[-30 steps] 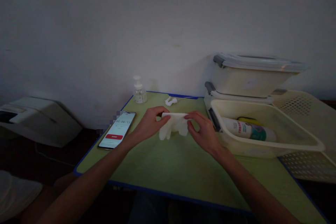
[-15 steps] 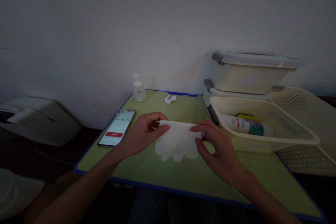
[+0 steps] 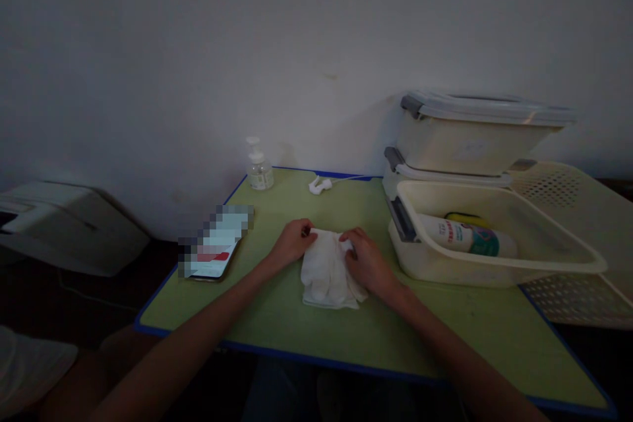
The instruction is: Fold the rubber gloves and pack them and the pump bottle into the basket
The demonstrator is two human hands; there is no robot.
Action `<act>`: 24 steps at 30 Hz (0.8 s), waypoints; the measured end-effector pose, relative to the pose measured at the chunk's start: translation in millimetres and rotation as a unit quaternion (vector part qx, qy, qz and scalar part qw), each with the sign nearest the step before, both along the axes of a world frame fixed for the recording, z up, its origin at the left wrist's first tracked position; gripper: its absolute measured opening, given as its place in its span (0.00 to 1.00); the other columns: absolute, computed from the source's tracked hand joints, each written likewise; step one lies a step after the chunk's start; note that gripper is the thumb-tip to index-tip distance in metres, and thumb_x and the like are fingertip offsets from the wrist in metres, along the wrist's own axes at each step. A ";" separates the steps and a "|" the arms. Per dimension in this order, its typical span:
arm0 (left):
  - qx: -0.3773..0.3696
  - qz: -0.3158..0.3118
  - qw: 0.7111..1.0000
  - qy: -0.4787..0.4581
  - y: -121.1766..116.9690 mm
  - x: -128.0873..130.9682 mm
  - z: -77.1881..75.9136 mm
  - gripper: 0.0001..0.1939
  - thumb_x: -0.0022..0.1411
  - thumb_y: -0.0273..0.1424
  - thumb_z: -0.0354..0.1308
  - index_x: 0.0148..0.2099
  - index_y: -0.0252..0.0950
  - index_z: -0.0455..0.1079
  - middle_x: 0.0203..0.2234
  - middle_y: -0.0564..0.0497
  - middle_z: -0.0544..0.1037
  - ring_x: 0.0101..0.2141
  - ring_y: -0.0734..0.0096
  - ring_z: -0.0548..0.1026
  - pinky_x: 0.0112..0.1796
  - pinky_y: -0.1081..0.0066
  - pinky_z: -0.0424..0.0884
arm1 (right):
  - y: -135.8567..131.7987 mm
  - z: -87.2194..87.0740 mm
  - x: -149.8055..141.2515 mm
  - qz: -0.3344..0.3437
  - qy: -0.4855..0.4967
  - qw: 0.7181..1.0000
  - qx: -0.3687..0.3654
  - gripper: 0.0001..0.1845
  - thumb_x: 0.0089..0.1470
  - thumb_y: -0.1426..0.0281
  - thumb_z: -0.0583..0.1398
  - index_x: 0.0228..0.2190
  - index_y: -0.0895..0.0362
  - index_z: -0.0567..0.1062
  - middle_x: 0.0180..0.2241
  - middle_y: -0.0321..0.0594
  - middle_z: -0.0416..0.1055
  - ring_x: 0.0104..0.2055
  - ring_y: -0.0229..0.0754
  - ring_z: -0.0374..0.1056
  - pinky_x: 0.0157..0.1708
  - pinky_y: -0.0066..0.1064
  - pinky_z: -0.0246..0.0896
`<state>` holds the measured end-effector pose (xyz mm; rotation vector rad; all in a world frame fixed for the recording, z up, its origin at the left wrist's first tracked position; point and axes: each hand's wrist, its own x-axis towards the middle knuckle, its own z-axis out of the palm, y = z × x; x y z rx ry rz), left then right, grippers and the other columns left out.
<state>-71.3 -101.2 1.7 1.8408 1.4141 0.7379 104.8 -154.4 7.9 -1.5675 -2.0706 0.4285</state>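
At frame centre, on the green bench (image 3: 306, 333), a white glove (image 3: 327, 271) lies flat, cuff end toward the wall, fingers end toward the near edge. Left hand (image 3: 293, 242) curled, fingertips pinching the glove's upper left corner. Right hand (image 3: 364, 263) palm down, resting on the glove's right side, fingers bent and pressing it to the bench; not a closed grip as far as visible. Both forearms come in from the bottom of frame

Left of the hands, near the bench's left edge: a phone (image 3: 213, 252), screen lit, partly pixelated. Upper centre, by the wall: a clear pump bottle (image 3: 259, 168), and just right of it a small white plug with cable (image 3: 320, 185). Right of the glove, close to the right hand but apart: an open cream tub (image 3: 499, 262) holding a spray can (image 3: 467, 235) lying on its side, something yellow behind it. Behind the tub two lidded containers (image 3: 475, 138) stacked. Far right, a perforated cream tray (image 3: 573, 211) under and behind the tub. Left edge of frame, off the bench: a pale box-like appliance (image 3: 64, 227). Lighting dim, fine detail hard to read
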 end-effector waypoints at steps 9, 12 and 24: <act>0.167 -0.017 0.975 0.147 -11.1 13.0 14.6 0.14 0.53 0.21 0.52 0.44 0.32 0.66 0.43 0.44 0.67 0.47 0.62 0.64 0.50 0.60 0.62 | 22.1 -14.1 4.2 0.014 0.009 0.996 0.088 0.20 0.42 0.84 0.51 0.36 0.58 0.71 0.42 0.46 0.64 0.48 0.44 0.61 0.50 0.41 0.59; 0.217 -0.120 0.949 0.197 -27.3 22.1 19.9 0.12 0.57 0.24 0.49 0.44 0.32 0.66 0.44 0.44 0.67 0.48 0.64 0.66 0.51 0.62 0.64 | 19.9 -15.4 9.3 0.017 0.035 0.992 0.117 0.20 0.43 0.83 0.50 0.38 0.57 0.70 0.44 0.46 0.63 0.50 0.45 0.60 0.52 0.43 0.58; 0.211 -0.269 0.889 0.303 -48.0 35.7 5.2 0.32 0.65 0.44 0.40 0.62 0.24 0.49 0.62 0.34 0.49 0.62 0.55 0.46 0.58 0.57 0.50 | 3.0 -2.5 20.7 0.021 0.067 0.994 0.087 0.17 0.47 0.80 0.49 0.40 0.58 0.65 0.44 0.49 0.63 0.49 0.45 0.62 0.51 0.44 0.58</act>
